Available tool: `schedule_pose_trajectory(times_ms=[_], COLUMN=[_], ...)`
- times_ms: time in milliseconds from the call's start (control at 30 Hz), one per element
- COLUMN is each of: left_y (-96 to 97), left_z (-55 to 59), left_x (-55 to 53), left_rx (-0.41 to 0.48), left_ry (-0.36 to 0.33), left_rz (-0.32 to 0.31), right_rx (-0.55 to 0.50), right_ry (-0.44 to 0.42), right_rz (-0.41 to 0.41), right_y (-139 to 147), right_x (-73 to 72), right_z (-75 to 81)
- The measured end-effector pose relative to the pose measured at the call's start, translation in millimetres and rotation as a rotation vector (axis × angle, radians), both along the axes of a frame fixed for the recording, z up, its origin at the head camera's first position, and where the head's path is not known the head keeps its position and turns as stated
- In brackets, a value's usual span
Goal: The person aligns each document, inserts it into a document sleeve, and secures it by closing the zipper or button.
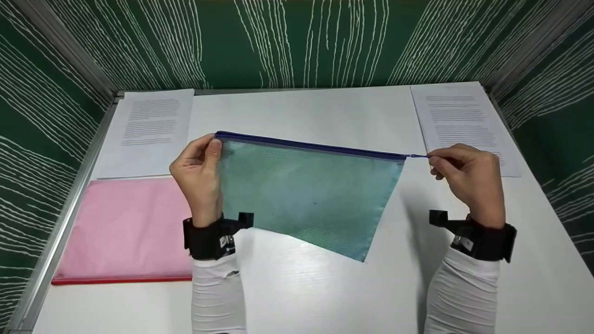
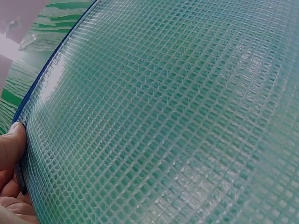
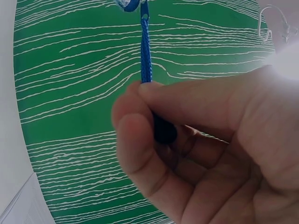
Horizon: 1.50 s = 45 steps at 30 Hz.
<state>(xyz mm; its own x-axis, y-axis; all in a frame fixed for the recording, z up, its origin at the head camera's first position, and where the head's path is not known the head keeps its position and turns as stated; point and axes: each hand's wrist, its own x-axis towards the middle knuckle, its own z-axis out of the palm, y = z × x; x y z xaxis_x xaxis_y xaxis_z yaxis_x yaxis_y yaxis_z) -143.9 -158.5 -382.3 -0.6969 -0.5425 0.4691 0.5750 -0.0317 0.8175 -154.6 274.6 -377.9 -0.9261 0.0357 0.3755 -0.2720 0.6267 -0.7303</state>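
Note:
A teal mesh zipper pouch hangs above the white table, stretched between both hands, its dark blue zipper edge on top. My left hand pinches the pouch's upper left corner between thumb and fingers. At the other end, my right hand pinches the blue cord of the zipper pull, drawn taut sideways from the pouch's right corner. In the right wrist view the braided cord runs into the thumb and forefinger, and its dark end shows beneath them. Grid mesh fills most of the left wrist view.
A pink pouch with a red zipper edge lies flat at the left, partly behind the left arm. Printed sheets lie at the back left corner, and more printed sheets at the back right. Green white-streaked walls enclose the table.

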Motion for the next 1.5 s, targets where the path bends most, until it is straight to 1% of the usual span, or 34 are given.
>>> schedule_pose_trajectory(times_ms=[300,367,433,500,700,833,967,1033,1100,1167,1233,1300,1367,1500], left_y=[1.1,2.2,3.4,4.0,4.5,4.7,6.1,7.0,7.8,8.6,9.6,10.9,12.5,15.7], left_z=[1.1,1.2,1.8,2.4,2.9,2.5,2.3,2.5,2.9,2.7,2.7,2.6,2.6,2.4], left_x=[-0.4,-0.5,-0.3,0.4,1.5,2.0,2.6,2.9,3.4,3.5,3.7,3.7,3.5,2.4], left_rx=[0.004,0.013,0.002,-0.013,-0.083,-0.13,-0.166,-0.185,-0.198,-0.209,-0.214,-0.219,-0.222,-0.235], left_ry=[-0.02,-0.03,-0.042,-0.05,-0.049,-0.027,0.004,0.018,0.029,0.037,0.042,0.047,0.053,0.069], left_rz=[0.009,0.001,-0.008,-0.024,-0.076,-0.113,-0.159,-0.179,-0.202,-0.222,-0.243,-0.261,-0.281,-0.315], right_rx=[0.024,0.036,0.054,0.083,0.205,0.276,0.311,0.305,0.284,0.258,0.229,0.206,0.186,0.181], right_ry=[-0.014,-0.03,-0.053,-0.087,-0.232,-0.273,-0.281,-0.276,-0.242,-0.188,-0.13,-0.095,-0.093,-0.149], right_rz=[-0.005,-0.006,0.003,0.023,0.117,0.179,0.222,0.242,0.266,0.293,0.335,0.385,0.447,0.545], right_y=[0.4,1.7,2.7,3.7,7.9,7.6,-0.7,-8.9,-19.5,-31.5,-43.3,-53.7,-61.7,-72.4], right_x=[-0.1,-0.4,-0.1,0.6,2.5,1.0,-0.7,-1.7,-3.3,-5.0,-7.2,-8.8,-9.9,-10.1], right_z=[0.7,-0.3,-0.7,-0.6,1.3,0.5,-0.6,-0.8,-1.4,-2.6,-4.8,-7.4,-10.0,-13.2])
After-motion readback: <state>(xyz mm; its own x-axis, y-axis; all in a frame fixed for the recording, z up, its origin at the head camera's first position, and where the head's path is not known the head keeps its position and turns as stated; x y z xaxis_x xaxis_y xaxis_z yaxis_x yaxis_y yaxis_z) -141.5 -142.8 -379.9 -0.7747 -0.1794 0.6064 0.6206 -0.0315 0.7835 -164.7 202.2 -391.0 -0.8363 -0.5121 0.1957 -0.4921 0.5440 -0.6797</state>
